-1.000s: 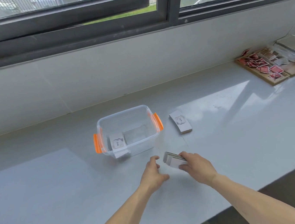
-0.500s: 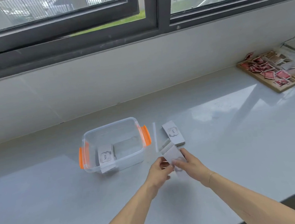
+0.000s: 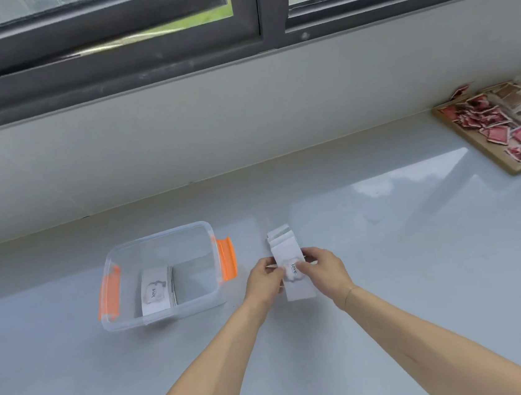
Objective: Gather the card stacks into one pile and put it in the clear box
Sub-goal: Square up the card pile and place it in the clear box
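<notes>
Both hands at lower centre of the frame, left hand [image 3: 263, 279] and right hand [image 3: 322, 271], fingers [image 3: 306, 258] pinching one stack of cards [image 3: 296, 279] by its long edges, top card face up with "love" printed on it. Held stack overlapping the near end of a second stack [image 3: 281, 238] lying on the table [image 3: 388, 247] just beyond, slightly fanned; whether the two touch is hard to tell. Clear box [image 3: 164, 273] with orange latches [image 3: 227, 258] just left of the hands, lid off, another pile of cards [image 3: 156, 290] already inside, leaning against the near wall. Step in hand, judged: merging the held stack with the one behind it. Best done by keeping thumbs and fingertips pressed on opposite long edges, lowering squarely onto the far stack, then tapping edges flush against the table before lifting. Loose grip likely to let glossy cards slide and fan out. Afterwards, a short carry left over the box rim, set down flat. Wooden tray [image 3: 487, 152] of red pieces at far right, well apart, not involved.
</notes>
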The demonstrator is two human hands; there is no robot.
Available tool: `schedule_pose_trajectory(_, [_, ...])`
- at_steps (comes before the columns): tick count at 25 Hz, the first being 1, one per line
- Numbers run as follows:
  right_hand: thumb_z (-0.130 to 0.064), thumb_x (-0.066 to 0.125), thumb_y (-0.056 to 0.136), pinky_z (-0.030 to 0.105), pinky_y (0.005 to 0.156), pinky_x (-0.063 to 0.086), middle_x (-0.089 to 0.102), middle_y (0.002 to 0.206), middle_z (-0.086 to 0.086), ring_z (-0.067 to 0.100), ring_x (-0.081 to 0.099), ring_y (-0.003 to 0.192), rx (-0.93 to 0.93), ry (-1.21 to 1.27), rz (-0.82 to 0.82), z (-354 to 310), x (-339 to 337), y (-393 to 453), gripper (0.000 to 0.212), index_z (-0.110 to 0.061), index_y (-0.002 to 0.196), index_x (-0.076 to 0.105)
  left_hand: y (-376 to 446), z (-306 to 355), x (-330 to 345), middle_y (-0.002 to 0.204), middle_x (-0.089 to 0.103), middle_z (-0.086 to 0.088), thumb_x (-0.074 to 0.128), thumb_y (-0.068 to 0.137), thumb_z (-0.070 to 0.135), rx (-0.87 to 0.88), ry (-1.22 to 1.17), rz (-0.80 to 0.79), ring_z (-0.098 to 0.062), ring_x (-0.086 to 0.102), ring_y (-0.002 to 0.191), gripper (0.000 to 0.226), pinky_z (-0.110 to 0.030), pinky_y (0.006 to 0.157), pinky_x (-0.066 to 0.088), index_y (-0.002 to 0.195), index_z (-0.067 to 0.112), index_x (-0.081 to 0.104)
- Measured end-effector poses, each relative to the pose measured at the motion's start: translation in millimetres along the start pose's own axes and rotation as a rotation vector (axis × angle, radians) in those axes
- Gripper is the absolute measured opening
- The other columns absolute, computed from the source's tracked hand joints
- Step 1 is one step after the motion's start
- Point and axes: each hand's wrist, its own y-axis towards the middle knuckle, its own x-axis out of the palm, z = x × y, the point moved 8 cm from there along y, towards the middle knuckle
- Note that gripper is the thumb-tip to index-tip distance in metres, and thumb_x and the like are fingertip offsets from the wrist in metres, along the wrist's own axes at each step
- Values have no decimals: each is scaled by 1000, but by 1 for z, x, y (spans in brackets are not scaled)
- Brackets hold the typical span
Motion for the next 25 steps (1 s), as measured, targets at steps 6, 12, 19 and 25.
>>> schedule_pose_trajectory(6, [-12,56,86,37,71,50,70,95,12,30,62,87,-4,-154,44,-19,0,44,21,-10,101,71,29,27,-4,107,69,-3,60,83,17,20,145,168,-18,62,85,32,-25,64,45,115,13,59])
schedule_pose_trajectory(12, [-18,57,83,43,77,54,70,101,5,30,60,95,82,-244,80,-6,3,65,25,-21,105,69,50,28,0,117,65,-7,60,84,19,-35,283,224,-22,61,93,35,-27,70,43,117,8,57])
schedule_pose_trajectory(19, [-30,62,86,38,85,48,55,129,17,34,56,113,220,-239,31,17,11,69,63,-9,141,36,57,20,0,108,71,-4,62,81,25,-52,345,241,-24,64,94,30,-27,72,45,108,11,64])
schedule_pose_trajectory(25, [-21,69,81,40,86,54,67,111,14,33,63,99,349,-114,-13,22,16,69,34,-5,110,60,56,8,-1,96,74,-6,62,79,21,-123,247,181,-25,66,84,21,-31,72,52,95,10,70])
